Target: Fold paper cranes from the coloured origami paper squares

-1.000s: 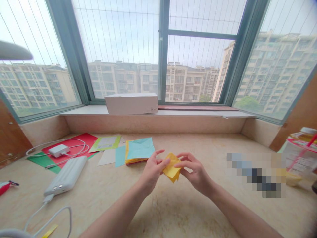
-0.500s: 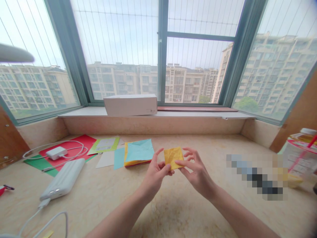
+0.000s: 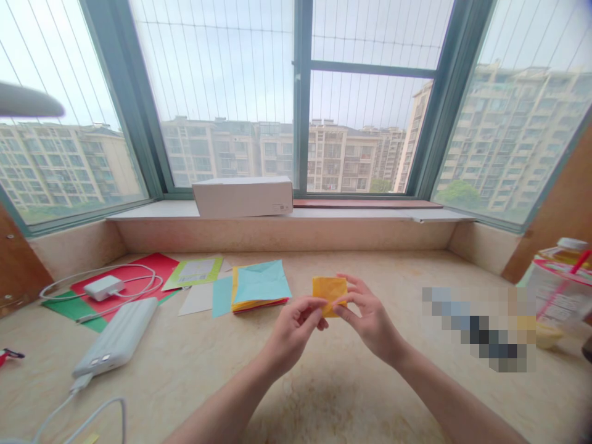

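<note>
A small folded square of yellow paper (image 3: 329, 290) is held up just above the stone counter, between my two hands. My left hand (image 3: 300, 324) pinches its lower left edge between thumb and fingers. On the other side, my right hand (image 3: 367, 311) grips the right edge, its thumb and fingertips on the paper. Creases run over the yellow surface. Left of my hands lies a stack of coloured paper (image 3: 261, 283), light blue on top with yellow and red edges beneath.
Further left are red paper (image 3: 157, 271), a white charger (image 3: 104, 287) with its cable and a white power bank (image 3: 118, 339). A white box (image 3: 243, 198) rests on the window ledge. At right stand a clear plastic container (image 3: 555, 293) and a blurred-out patch (image 3: 481, 333).
The yellow paper has shifted slightly right. My left fingers have moved from beside it to its lower left front, and my right fingers have closed in on its right edge.
</note>
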`<state>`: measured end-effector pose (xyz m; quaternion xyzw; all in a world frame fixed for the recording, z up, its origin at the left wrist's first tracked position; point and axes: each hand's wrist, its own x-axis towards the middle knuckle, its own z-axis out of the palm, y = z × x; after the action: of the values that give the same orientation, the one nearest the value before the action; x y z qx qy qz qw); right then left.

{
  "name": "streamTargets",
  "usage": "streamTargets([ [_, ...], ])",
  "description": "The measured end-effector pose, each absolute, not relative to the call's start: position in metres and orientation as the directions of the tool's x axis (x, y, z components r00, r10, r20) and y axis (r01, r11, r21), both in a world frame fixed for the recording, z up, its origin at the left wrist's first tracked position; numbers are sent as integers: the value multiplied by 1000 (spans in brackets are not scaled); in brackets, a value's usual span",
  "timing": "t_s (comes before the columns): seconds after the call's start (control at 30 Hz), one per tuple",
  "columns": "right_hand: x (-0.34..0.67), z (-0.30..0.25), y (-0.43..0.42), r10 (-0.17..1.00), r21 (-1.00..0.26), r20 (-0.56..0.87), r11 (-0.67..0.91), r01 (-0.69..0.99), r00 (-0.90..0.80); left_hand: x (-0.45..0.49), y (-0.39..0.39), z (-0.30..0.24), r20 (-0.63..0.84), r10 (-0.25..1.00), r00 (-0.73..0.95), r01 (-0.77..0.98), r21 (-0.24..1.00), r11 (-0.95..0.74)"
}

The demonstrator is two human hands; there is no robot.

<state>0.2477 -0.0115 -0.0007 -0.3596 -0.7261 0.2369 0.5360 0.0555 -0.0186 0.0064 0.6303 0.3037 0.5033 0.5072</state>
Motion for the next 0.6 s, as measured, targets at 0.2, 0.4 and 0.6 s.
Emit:
streamTargets([
  [0.2,245,-3,-8,822,-810,563,570,138,-88,59,-20,6,366,891,270,-138,930,-340],
  [0.4,245,0,-10,831,-827,554,557,84,-55,58,-17,2,391,895,215,-117,920,-374],
  [0.6,246,-3,-9,839,-828,544,538,158,-8,62,-19,5,352,912,211,-228,925,-304],
])
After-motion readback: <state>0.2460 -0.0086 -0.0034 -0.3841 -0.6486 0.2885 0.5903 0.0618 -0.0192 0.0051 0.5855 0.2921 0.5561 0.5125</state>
